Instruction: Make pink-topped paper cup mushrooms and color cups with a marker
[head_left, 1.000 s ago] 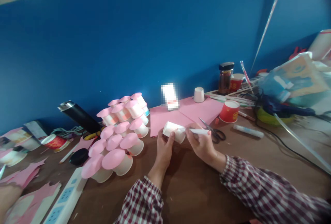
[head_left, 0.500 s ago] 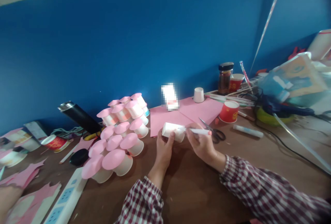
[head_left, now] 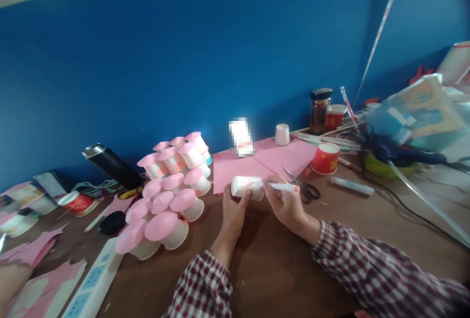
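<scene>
My left hand [head_left: 234, 212] is wrapped round a white paper cup [head_left: 242, 185], which lies on its side just above the table. My right hand [head_left: 286, 205] grips a white marker [head_left: 281, 186] with a pinkish-orange end, its tip at the cup's side wall. Faint pinkish marks show on the cup near the tip. Behind the hands lie pink paper sheets [head_left: 235, 168]. Scissors [head_left: 310, 190] with dark handles rest just right of my right hand. To the left stand several cups with pink paper discs on top [head_left: 161, 225].
A red paper cup [head_left: 326, 158], a capped marker [head_left: 351, 186] and a small white cup [head_left: 282, 134] stand or lie to the right. A power strip [head_left: 93, 279] and black flask [head_left: 112, 166] are at left. Another person's arm [head_left: 14, 281] enters at lower left.
The paper cup has turned slightly in my left hand and sits more level. The marker has shifted a little left with my right hand.
</scene>
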Demonstrator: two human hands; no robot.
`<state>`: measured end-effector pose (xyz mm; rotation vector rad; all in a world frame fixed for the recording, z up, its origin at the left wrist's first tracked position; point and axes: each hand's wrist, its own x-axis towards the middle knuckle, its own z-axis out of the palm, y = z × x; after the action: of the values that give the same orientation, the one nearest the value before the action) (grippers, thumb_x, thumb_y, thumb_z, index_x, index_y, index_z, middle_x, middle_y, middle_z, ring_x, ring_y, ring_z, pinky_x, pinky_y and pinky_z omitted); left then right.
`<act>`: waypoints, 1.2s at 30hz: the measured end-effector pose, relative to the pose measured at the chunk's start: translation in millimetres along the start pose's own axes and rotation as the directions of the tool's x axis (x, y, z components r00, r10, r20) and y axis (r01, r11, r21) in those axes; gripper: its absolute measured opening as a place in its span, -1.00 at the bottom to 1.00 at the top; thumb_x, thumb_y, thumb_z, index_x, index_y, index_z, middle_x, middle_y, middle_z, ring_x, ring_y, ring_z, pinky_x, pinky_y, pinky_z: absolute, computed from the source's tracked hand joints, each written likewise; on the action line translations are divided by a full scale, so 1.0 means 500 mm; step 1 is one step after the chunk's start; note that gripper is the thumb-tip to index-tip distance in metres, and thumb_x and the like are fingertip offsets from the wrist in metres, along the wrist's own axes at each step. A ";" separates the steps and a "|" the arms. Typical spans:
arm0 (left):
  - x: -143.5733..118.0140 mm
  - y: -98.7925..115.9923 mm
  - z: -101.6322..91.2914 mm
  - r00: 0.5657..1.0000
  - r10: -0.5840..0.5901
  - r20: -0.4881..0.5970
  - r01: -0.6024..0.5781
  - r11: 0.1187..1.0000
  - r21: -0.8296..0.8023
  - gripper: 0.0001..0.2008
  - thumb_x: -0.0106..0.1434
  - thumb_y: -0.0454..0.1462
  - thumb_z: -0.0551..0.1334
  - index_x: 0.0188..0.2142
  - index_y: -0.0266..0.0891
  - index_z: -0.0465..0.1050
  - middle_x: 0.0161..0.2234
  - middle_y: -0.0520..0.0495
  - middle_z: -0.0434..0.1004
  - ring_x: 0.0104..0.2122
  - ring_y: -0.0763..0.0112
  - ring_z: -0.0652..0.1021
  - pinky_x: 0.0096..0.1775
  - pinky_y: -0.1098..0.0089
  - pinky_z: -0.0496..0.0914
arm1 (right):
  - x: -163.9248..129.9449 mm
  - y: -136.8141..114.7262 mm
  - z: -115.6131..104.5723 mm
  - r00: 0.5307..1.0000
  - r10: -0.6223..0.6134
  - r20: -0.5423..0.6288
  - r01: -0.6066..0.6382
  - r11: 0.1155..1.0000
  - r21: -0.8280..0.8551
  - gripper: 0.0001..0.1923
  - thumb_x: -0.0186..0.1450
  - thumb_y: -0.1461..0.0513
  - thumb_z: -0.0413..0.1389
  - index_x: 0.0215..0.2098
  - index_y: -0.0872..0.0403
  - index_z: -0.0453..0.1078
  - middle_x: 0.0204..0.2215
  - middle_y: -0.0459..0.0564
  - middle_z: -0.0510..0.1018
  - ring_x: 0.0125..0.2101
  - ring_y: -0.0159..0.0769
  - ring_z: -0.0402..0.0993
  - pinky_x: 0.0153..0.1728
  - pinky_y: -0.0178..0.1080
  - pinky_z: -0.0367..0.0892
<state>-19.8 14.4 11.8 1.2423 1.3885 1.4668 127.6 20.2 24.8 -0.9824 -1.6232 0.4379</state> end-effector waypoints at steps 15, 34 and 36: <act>-0.003 0.004 0.000 1.000 0.015 0.004 -0.015 1.000 0.023 -0.52 0.06 -0.09 0.30 -0.07 -0.25 0.27 -0.21 -0.10 0.44 -0.22 0.32 0.47 -0.19 0.35 0.36 | 0.003 0.003 -0.001 1.000 -0.007 0.001 0.007 0.999 -0.042 -0.87 0.31 0.23 -0.03 -0.28 0.08 0.33 -0.45 -0.05 0.49 -0.47 -0.34 0.46 -0.45 -0.35 0.35; -0.004 0.006 0.001 1.000 0.014 -0.003 -0.014 1.000 0.013 -0.50 0.05 -0.10 0.30 -0.05 -0.25 0.27 -0.19 -0.11 0.45 -0.21 0.32 0.47 -0.17 0.33 0.36 | 0.006 0.001 -0.004 1.000 -0.003 -0.001 0.003 0.996 -0.091 -0.86 0.32 0.22 -0.03 -0.30 0.08 0.34 -0.46 -0.05 0.50 -0.45 -0.34 0.46 -0.43 -0.37 0.34; -0.005 0.007 0.001 1.000 0.009 -0.007 -0.009 1.000 0.011 -0.50 0.05 -0.09 0.30 -0.06 -0.26 0.28 -0.20 -0.11 0.46 -0.23 0.32 0.48 -0.18 0.33 0.36 | 0.006 0.000 -0.004 1.000 -0.004 0.000 0.004 0.996 -0.092 -0.86 0.32 0.22 -0.04 -0.30 0.08 0.33 -0.46 -0.05 0.49 -0.46 -0.34 0.46 -0.43 -0.37 0.33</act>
<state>-18.4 11.7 15.1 1.2528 1.3988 1.4723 129.6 21.9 27.3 -1.0478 -1.6575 0.3626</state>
